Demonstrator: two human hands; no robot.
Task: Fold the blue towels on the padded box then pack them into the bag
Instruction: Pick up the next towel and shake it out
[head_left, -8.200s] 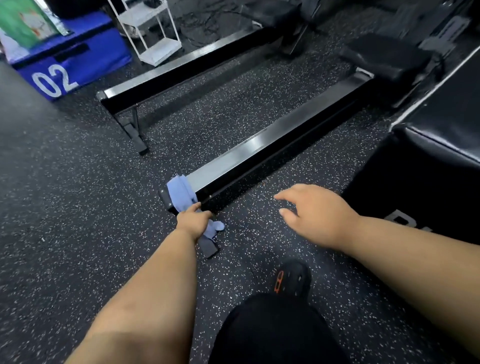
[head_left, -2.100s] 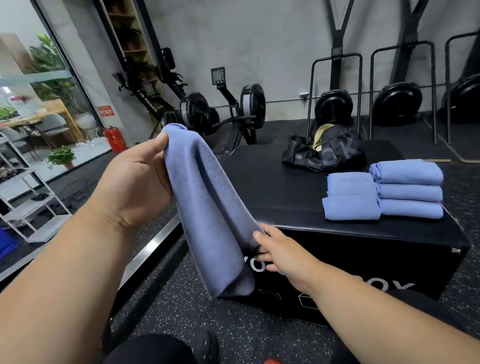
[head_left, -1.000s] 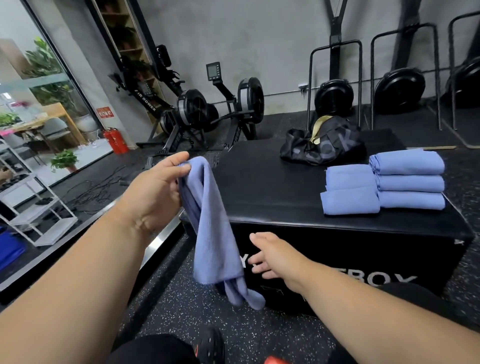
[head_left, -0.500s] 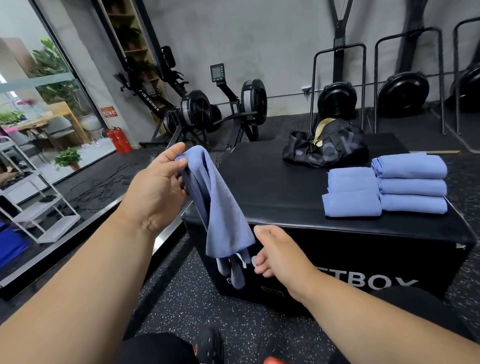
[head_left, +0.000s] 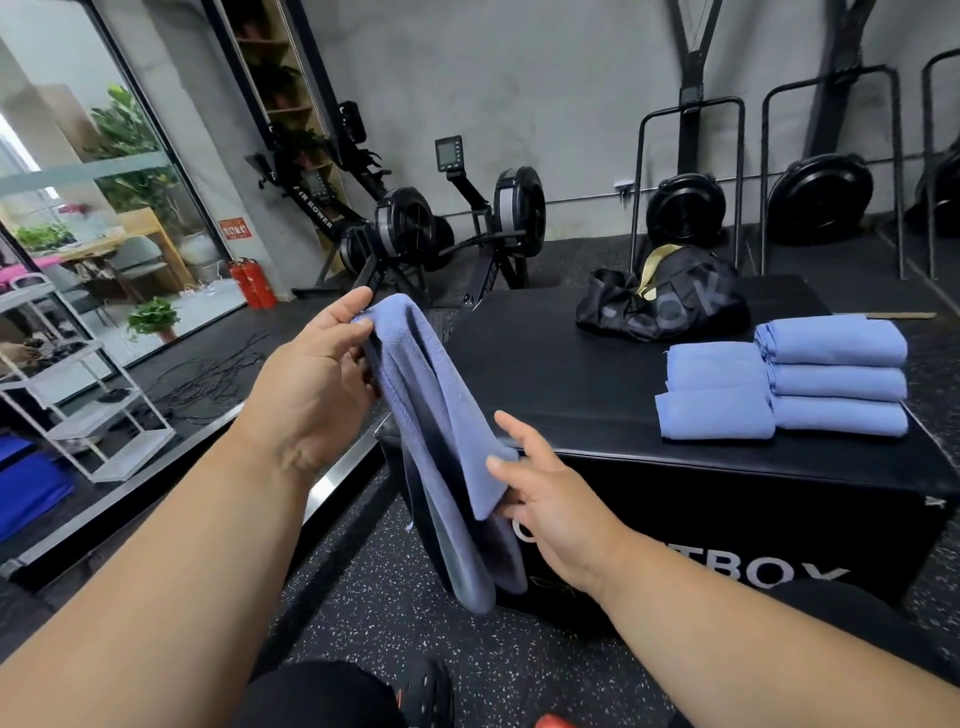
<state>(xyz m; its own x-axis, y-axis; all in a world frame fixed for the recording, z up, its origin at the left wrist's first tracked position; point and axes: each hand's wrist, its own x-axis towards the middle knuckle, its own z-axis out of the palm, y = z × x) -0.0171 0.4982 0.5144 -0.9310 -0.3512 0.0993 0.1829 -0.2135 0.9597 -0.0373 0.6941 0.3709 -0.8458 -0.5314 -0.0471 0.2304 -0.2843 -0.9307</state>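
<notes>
Towel (head_left: 441, 415) hanging in front of padded box (head_left: 571, 364), held in both hands.
Left hand (head_left: 317, 384) pinching top edge; right hand (head_left: 550, 499) gripping lower fold. Folded towels (head_left: 836, 379) stacked on box top, beside black bag (head_left: 670, 301).

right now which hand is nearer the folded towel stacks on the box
Right. The right hand holds the hanging towel at the padded box front edge, nearer the folded towels; the left hand is farther left.
</notes>
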